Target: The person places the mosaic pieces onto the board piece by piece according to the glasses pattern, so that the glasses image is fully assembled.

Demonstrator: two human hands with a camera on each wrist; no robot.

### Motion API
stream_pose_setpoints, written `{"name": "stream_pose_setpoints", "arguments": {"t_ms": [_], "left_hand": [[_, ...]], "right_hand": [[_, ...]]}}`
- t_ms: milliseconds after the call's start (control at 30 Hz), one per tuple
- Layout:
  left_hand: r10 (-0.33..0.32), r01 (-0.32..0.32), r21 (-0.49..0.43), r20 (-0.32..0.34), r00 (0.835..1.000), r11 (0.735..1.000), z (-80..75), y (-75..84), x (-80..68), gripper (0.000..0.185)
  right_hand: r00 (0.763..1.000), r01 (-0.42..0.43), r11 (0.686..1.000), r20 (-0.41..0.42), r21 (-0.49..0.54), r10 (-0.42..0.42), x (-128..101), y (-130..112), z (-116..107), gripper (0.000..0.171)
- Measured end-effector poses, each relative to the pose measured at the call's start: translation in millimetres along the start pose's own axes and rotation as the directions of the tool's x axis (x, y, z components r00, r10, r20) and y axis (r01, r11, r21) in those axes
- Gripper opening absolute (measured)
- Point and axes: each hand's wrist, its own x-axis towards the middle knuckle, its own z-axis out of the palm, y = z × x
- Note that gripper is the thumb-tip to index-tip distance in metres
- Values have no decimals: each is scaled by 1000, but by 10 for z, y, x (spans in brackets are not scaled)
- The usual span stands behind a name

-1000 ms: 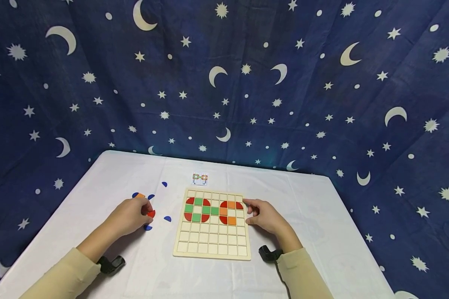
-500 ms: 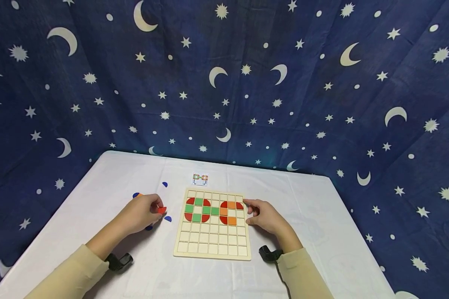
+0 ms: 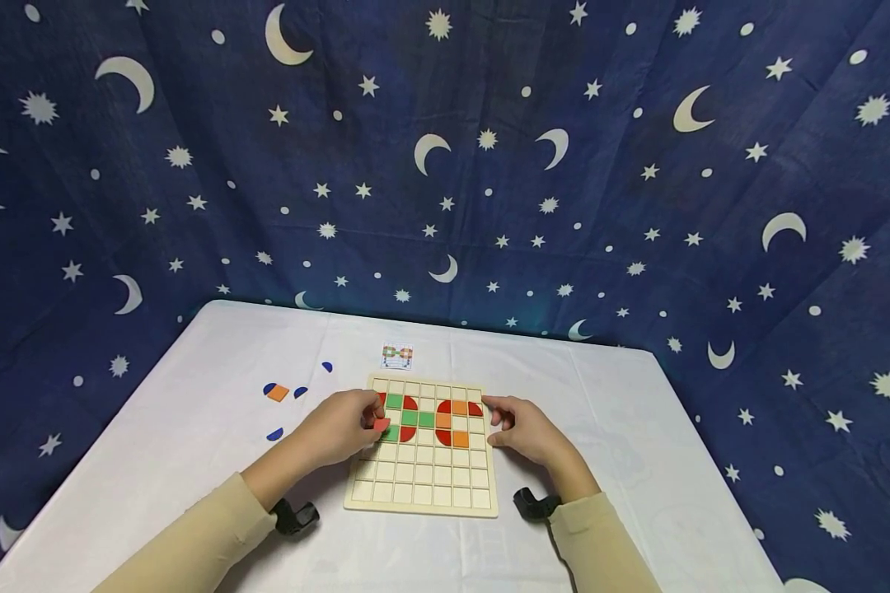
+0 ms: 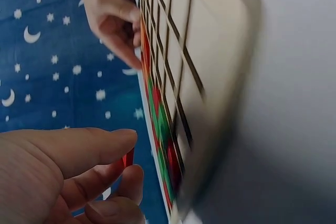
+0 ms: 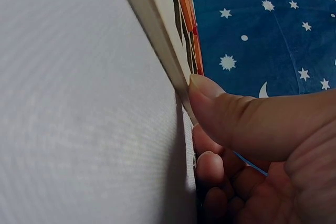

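Observation:
My left hand (image 3: 344, 426) pinches a red curved-edge tile (image 3: 381, 425) between thumb and fingertips, over the left side of the pale wooden grid board (image 3: 424, 473). In the left wrist view the tile shows as a thin red edge between the fingertips. Green tiles (image 3: 426, 419), red rounded tiles (image 3: 443, 437) and orange tiles (image 3: 460, 440) lie in the board's upper cells. The left hand covers part of the leftmost ones. My right hand (image 3: 526, 427) rests at the board's right edge, its thumb touching the side, as the right wrist view shows.
Left of the board lie several blue half-round tiles (image 3: 275, 434) and an orange tile (image 3: 278, 394) against one of them. A small printed pattern card (image 3: 396, 356) lies behind the board on the white tablecloth (image 3: 601, 428). A dark star-patterned curtain (image 3: 489, 206) hangs behind the table.
My left hand has carried the red tile rightward from the loose tiles to over the board's left side. The blue and orange tiles it covered now show. The right hand stays put.

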Motion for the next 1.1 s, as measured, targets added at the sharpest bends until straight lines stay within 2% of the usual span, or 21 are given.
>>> {"name": "stream_pose_setpoints", "arguments": {"t_ms": [233, 400, 867, 1100], "left_hand": [[127, -126, -17, 26, 992, 992, 222, 301, 127, 17], [171, -170, -27, 57, 984, 985, 364, 489, 221, 16], [185, -183, -26, 115, 976, 983, 700, 869, 424, 11], [168, -167, -14, 96, 981, 986, 841, 928, 511, 14]], "right_hand": [[1000, 3, 1000, 2, -12, -3, 18, 14, 2, 72], [1000, 5, 1000, 6, -15, -5, 25, 18, -1, 72], [998, 49, 999, 29, -11, -48, 24, 48, -33, 71], [998, 54, 998, 19, -20, -53, 26, 59, -23, 71]]}}
